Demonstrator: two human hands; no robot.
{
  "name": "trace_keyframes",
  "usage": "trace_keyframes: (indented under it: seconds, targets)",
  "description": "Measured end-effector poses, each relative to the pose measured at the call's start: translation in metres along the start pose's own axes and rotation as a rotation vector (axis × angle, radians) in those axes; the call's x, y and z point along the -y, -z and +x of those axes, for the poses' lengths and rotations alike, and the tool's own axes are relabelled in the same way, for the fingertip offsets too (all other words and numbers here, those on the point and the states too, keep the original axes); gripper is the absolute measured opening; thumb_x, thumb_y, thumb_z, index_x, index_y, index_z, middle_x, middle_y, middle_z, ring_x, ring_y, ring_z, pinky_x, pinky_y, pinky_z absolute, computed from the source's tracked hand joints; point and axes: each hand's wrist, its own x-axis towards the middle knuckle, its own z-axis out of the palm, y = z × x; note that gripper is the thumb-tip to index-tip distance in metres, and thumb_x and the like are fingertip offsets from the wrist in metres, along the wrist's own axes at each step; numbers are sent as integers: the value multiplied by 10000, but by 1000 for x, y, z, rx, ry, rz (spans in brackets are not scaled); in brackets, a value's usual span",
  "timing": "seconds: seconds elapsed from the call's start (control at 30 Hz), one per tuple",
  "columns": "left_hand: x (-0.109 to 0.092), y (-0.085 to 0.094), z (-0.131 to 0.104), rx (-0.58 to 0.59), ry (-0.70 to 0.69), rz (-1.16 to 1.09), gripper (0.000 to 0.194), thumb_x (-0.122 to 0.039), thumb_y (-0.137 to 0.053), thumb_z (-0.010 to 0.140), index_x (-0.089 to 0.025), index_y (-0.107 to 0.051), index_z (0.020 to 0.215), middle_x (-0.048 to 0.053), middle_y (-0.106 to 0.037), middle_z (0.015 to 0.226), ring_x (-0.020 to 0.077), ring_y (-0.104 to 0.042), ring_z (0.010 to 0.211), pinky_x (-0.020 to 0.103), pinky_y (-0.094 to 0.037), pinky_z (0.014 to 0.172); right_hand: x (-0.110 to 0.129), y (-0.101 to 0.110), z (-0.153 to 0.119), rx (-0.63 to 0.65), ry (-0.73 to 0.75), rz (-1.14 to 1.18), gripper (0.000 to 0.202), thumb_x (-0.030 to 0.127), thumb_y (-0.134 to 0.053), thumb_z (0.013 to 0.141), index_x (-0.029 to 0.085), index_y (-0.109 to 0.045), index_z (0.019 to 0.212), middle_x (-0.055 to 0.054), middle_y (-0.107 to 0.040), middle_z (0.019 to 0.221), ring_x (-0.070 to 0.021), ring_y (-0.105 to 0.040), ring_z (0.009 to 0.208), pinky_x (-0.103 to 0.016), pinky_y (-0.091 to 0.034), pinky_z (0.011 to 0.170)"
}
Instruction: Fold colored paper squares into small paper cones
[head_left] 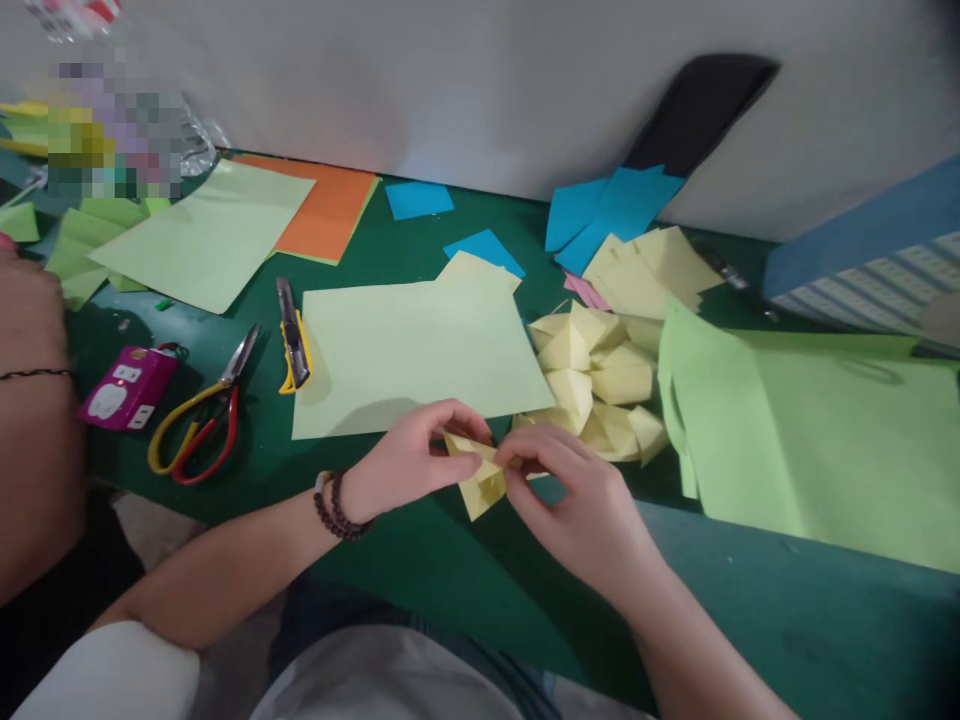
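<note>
A small folded yellow paper (480,492) is held between both hands near the table's front edge. My left hand (420,455) pinches its left side between thumb and fingers. On its right side, my right hand (574,500) grips the paper with the fingertips. Just beyond my right hand lies a cluster of folded yellow paper pieces (592,375). A pale green sheet (412,350) lies flat behind my left hand, with a yellow cutter (295,345) at its left edge.
Scissors (214,415) and a purple box (129,388) lie at left, near another person's arm (37,420). Blue papers (615,215) and yellow sheets (652,270) are at the back. Large green sheets (825,430) cover the right side of the green table (405,590).
</note>
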Motion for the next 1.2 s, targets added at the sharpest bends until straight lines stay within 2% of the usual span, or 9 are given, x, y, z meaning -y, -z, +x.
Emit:
trace_keyframes:
  seconds: [0.13,0.27,0.4,0.57,0.7,0.83,1.1,1.2]
  targets:
    - [4,-2,0,-44,-47,68,197,-101,-611,725,-165,-601,911,31,-655,935,170,-636,944,220,-486,692,0,2,-1,31,-21,7,112,149,-540,852,215,-609,912,-21,-653,896,-116,-631,748,-231,-546,661]
    - [6,-5,-1,-86,-121,201,244,-65,-592,753,-183,-607,965,22,-677,951,152,-651,915,203,-483,663,-1,1,-2,-21,-91,-49,106,222,-615,841,215,-623,946,9,-681,824,-101,-627,647,-206,-522,574]
    - [8,-8,-3,-96,-198,229,244,-66,-587,777,-186,-610,989,25,-683,954,142,-654,905,213,-520,725,-3,-2,-2,-11,-99,-87,63,211,-603,849,225,-649,888,27,-684,773,-88,-614,601,-194,-498,549]
    - [12,-9,-1,-76,-137,153,309,-35,-563,736,-182,-594,1005,30,-672,982,156,-649,943,247,-547,789,-1,-3,-3,-63,-131,-73,52,215,-598,854,227,-642,829,33,-671,726,-91,-619,601,-196,-489,569]
    - [14,-9,0,-91,-76,131,337,-11,-516,706,-187,-594,983,6,-664,914,149,-647,905,235,-539,747,0,-5,-2,-11,-162,-80,42,215,-592,841,225,-615,807,29,-648,697,-104,-605,585,-214,-482,556]
    - [12,-11,-1,-113,-101,207,355,-3,-515,679,-189,-605,968,0,-666,926,144,-637,866,230,-516,721,1,-10,-1,35,-135,-74,10,216,-587,833,214,-593,825,11,-641,708,-113,-594,580,-223,-467,525]
    - [13,-12,0,-104,-113,153,344,11,-473,671,-177,-607,926,-1,-671,882,137,-637,844,234,-513,747,3,-16,-5,-54,-139,-42,79,180,-577,824,213,-572,752,32,-637,643,-95,-590,544,-198,-456,501]
    - [11,-11,0,-118,-112,196,311,8,-479,662,-174,-615,875,-5,-677,862,138,-633,835,241,-503,767,4,-14,-5,17,-90,-54,81,190,-577,838,215,-581,760,30,-631,645,-99,-584,545,-210,-451,501]
